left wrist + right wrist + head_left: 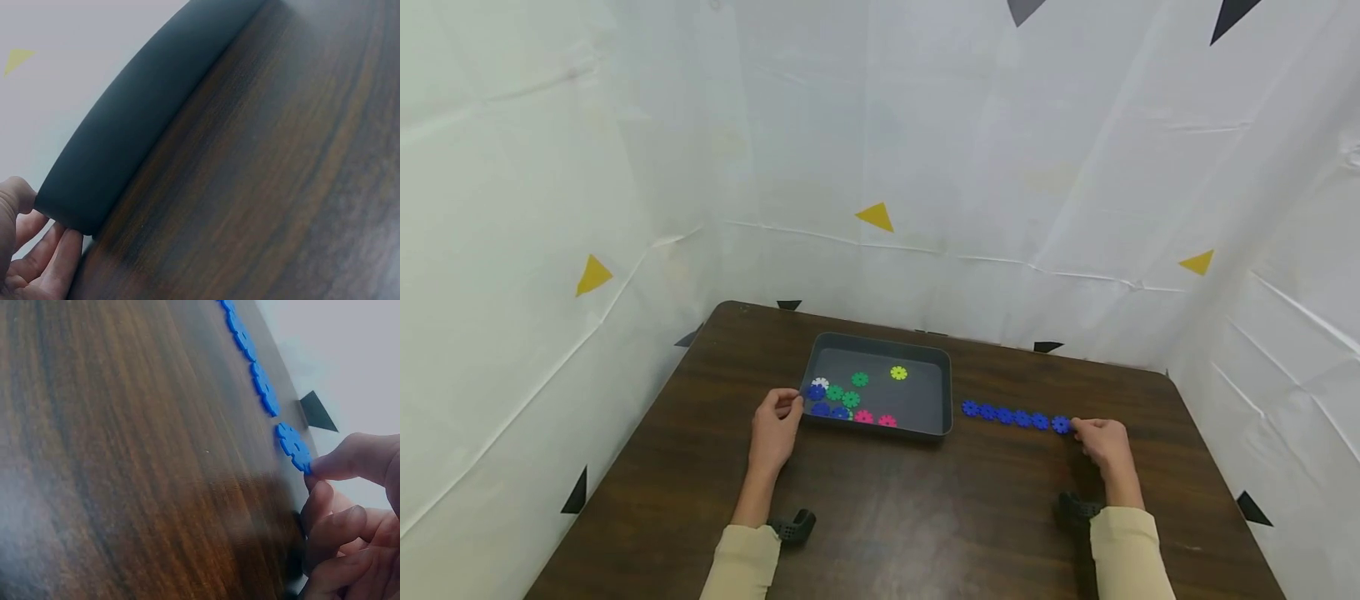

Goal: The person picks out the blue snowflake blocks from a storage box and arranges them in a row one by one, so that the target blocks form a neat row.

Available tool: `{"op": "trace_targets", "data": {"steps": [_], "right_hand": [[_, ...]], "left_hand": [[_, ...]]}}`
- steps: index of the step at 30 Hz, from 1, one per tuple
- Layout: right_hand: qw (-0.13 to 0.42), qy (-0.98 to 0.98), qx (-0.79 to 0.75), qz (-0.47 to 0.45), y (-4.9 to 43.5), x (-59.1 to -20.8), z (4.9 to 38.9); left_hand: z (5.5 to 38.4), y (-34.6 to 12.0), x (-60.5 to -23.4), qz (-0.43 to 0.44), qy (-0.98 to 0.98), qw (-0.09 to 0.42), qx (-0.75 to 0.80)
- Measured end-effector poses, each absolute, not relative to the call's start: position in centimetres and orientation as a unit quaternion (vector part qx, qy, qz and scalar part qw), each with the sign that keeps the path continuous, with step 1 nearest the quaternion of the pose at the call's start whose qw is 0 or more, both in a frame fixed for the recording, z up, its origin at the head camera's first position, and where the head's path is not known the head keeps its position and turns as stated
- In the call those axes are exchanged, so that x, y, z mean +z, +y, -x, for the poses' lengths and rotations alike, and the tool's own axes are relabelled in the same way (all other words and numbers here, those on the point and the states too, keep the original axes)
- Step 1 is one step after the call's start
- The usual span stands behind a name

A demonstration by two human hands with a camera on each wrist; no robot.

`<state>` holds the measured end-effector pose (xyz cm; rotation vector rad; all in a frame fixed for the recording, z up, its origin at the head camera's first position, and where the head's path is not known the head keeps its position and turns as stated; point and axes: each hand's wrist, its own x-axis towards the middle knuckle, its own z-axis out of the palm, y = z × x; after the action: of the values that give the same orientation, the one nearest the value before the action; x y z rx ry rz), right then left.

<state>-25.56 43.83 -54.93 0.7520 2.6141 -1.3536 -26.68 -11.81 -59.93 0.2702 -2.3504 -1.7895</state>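
Observation:
My left hand [775,429] grips the near left corner of a dark grey tray [946,392]. In the left wrist view the thumb lies at the rim, with the fingers against the tray's outer wall [131,119]. At the right, my right hand [1102,439] pinches the edge of a blue flower-shaped disc [294,449] between thumb and fingers. That disc is at the right end of a row of several blue discs [1004,415] on the table, with a small gap before its neighbour.
Inside the tray lie several blue discs, green discs [860,379], two pink discs [864,416], a white disc [821,382] and a yellow disc [898,373]. The brown wooden table [880,508] is bounded by white sheeting [925,150] at the back and sides.

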Motion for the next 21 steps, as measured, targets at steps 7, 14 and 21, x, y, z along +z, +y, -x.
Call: {"op": "trace_targets", "data": {"steps": [7,14,21], "right_hand": [[0.059,0.863,-0.438,-0.244,43.5,-54.6,25.6],[0.049,0.888,-0.389,-0.241,42.8,-54.1,25.6],[0.039,0.892,-0.378,-0.243,42.2,-53.8,25.2]], "left_hand": [[26.6,-11.8,-59.7,-0.094,-0.789,0.085,-0.601],[26.6,-11.8,-59.7,-0.097,-0.79,0.083,-0.599],[26.6,-11.8,-59.6,-0.098,-0.79,0.082,-0.6]]}}
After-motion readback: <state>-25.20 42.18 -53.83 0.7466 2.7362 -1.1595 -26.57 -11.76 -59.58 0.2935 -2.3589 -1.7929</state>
